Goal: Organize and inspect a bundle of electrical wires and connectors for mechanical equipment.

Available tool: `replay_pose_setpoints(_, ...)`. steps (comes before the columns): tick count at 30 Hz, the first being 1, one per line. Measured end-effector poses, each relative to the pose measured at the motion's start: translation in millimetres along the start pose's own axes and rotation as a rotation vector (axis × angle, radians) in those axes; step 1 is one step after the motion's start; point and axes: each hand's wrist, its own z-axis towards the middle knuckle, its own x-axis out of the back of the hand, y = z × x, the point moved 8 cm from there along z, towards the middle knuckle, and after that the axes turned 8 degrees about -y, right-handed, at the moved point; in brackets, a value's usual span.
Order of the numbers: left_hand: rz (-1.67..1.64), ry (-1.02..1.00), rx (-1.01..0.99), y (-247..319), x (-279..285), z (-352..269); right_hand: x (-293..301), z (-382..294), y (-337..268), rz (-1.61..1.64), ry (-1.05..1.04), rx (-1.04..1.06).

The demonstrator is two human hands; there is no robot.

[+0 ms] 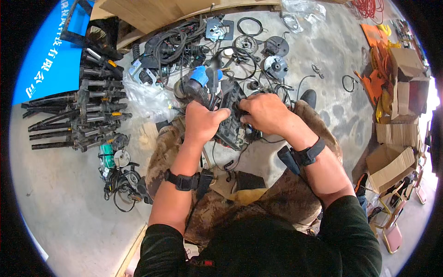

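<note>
Between my knees sits a long black plastic housing (232, 128), tilted, with ribs and recesses on its face. My left hand (203, 122) is closed around black cables (212, 100) at the housing's left side, its thumb lying towards the housing. At the right edge, the curled fingers of my right hand (265, 113) grip the housing; their tips are partly hidden. Just beyond my left hand is a black part with a blue piece (199, 76), whose kind I cannot tell. Loose dark wires hang below the housing.
Beyond my hands lie metal brake drum plates (276, 66), coiled black cables (250, 27) and a clear plastic bag (148, 100). Stacked front forks (100, 104) and a pile of wired parts (124, 176) lie left. Cardboard boxes (392, 164) and orange panels (375, 81) stand right.
</note>
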Motion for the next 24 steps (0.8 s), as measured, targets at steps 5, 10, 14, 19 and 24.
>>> replay_pose_setpoints(5,-0.203,0.054,-0.142,-2.4,-1.1,3.0,5.4,1.1,6.5,0.044,-0.005,-0.067)
replay_pose_setpoints(10,-0.495,0.227,-0.100,-19.3,24.5,6.7,29.7,-4.2,21.8,0.273,0.183,-0.059)
replay_pose_setpoints(14,-0.546,0.289,-0.031,-32.4,38.6,7.1,38.3,-8.9,33.6,0.485,0.183,-0.155)
replay_pose_setpoints(19,-0.480,0.279,-0.025,-39.8,47.0,7.9,29.8,-6.1,44.4,0.789,0.230,-0.149)
replay_pose_setpoints(24,-0.588,0.123,0.067,-19.9,16.4,11.2,45.1,-17.9,46.5,0.658,0.300,-0.135)
